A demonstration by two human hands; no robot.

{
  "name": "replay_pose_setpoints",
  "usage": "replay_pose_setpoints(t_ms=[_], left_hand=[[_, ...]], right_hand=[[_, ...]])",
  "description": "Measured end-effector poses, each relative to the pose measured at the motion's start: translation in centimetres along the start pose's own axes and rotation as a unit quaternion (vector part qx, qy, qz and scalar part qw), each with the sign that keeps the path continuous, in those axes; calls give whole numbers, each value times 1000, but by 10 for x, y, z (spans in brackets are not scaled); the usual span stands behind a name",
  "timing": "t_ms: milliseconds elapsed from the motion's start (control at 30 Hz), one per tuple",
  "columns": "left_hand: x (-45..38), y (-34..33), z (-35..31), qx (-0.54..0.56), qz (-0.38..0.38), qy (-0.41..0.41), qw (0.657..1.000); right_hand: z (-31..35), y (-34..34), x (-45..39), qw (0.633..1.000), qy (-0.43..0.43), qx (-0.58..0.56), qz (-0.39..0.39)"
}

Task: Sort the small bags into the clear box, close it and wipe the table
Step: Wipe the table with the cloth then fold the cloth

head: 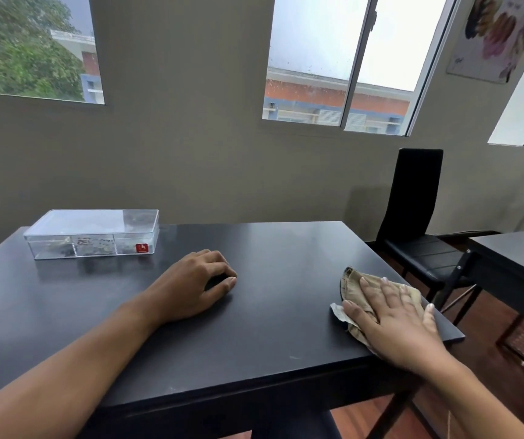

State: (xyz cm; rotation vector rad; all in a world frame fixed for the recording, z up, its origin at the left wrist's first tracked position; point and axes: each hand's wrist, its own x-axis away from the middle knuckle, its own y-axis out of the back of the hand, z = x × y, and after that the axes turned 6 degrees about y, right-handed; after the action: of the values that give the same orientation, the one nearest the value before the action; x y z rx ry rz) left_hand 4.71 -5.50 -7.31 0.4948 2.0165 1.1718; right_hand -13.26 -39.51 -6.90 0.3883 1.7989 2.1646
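A: Wiping looks like the step in hand. Right hand (393, 315) lies flat, fingers spread, pressing the cloth (354, 288) onto the table (270, 312) at its right edge

B: Which way is unwiped top?

A: Leftward and away from that palm; cloth's long axis runs near-to-far. Left hand (197, 282) rests loosely curled, holding nothing

B: Box?

A: Box (92, 234) sits far left beyond the left hand, lid on. Small dark contents in its compartments, probably the bags; blurred
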Motion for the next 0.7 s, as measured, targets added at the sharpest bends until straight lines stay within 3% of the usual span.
replay_pose_setpoints(t_ms=[700], left_hand=[[-4,-6,2,8,19,11,1000]], right_hand=[[48,6,-204,1000,-20,2,-10]])
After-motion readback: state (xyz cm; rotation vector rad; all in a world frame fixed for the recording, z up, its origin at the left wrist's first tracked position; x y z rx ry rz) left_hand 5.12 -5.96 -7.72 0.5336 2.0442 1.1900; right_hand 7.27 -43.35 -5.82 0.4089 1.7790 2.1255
